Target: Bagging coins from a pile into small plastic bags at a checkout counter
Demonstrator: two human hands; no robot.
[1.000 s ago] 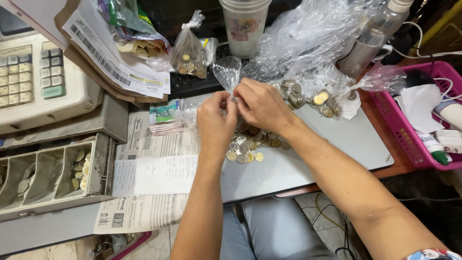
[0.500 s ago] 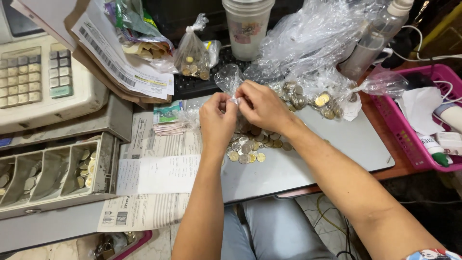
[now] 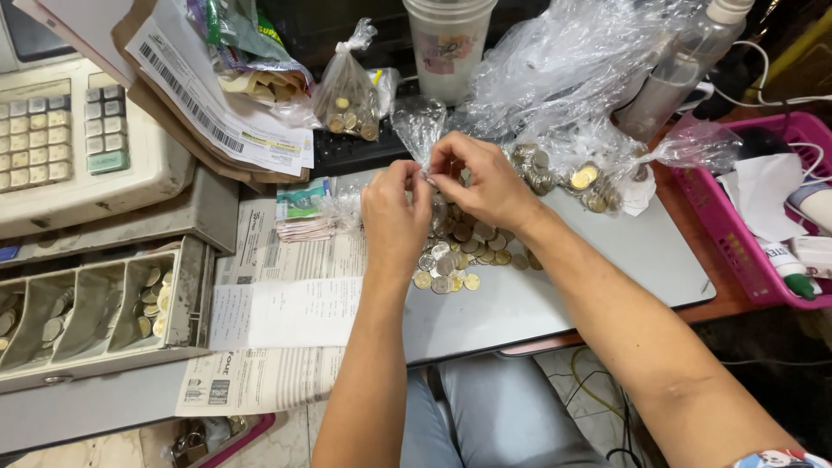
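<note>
My left hand (image 3: 394, 212) and my right hand (image 3: 485, 182) meet above a heap of loose coins (image 3: 459, 256) on a grey desk top (image 3: 624, 260). Both pinch the neck of a small clear plastic bag (image 3: 419, 126) that sticks up between the fingertips. What the bag holds is hidden by my hands. A tied clear bag of coins (image 3: 347, 100) stands just behind my left hand. More bagged coins (image 3: 563, 178) lie in crumpled plastic to the right of my right hand.
A cash register (image 3: 78, 147) with an open coin drawer (image 3: 95, 303) stands at the left. Newspaper (image 3: 277, 321), a banknote bundle (image 3: 303, 217), papers (image 3: 208, 104), a plastic cup (image 3: 446, 48), a spray bottle (image 3: 676, 74) and a pink basket (image 3: 737, 225) surround my hands.
My hands have stayed over the coins, fingers working at the small bag's neck. The view has shifted slightly.
</note>
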